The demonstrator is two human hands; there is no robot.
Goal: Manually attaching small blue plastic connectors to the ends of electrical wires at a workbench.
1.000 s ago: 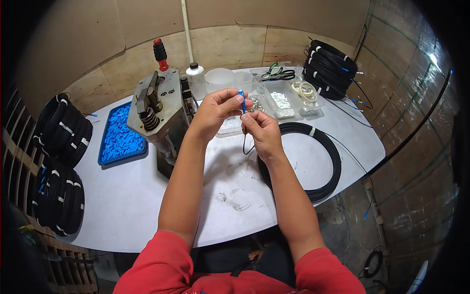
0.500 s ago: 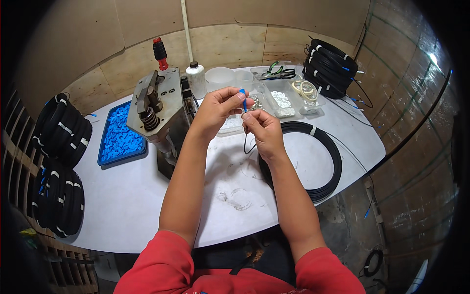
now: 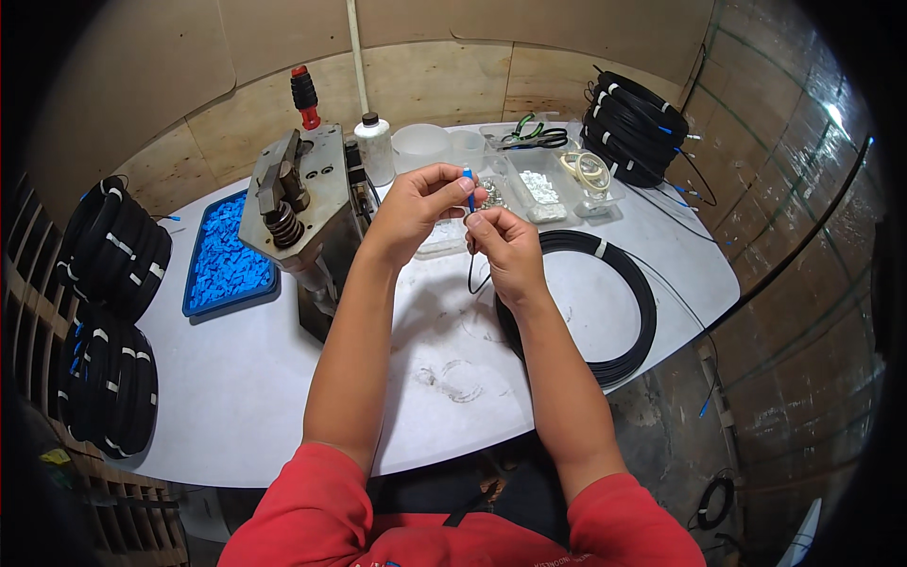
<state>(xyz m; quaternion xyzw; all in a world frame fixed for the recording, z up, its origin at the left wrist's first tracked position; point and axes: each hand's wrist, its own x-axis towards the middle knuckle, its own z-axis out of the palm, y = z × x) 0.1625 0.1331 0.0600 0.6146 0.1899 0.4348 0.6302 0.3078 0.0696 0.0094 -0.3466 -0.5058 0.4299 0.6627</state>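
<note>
Above the middle of the table, my left hand [image 3: 424,210] is closed, pinching a small blue cable connector [image 3: 470,192] between thumb and fingers. The connector stands upright with a pale tip at its top. Just below it, my right hand [image 3: 507,250] is closed on the thin black cable [image 3: 471,276] where it meets the connector. A short loop of this cable hangs under my right hand. Beneath my right wrist lies a coil of black cable [image 3: 646,321], bound with a white band. My fingers hide part of the connector.
Left of my arms stands a metal hand press [image 3: 326,203] with a red-and-black handle; beside it is a blue tray [image 3: 232,304] of blue parts. Stacked black coils [image 3: 113,236] flank the left edge, more [image 3: 633,128] the back right. Behind my hands are clear bins [image 3: 543,213] and a white bottle [image 3: 375,151].
Both hands keep their hold on the connector and cable. The whole scene has shifted slightly left and up in the picture; little else differs.
</note>
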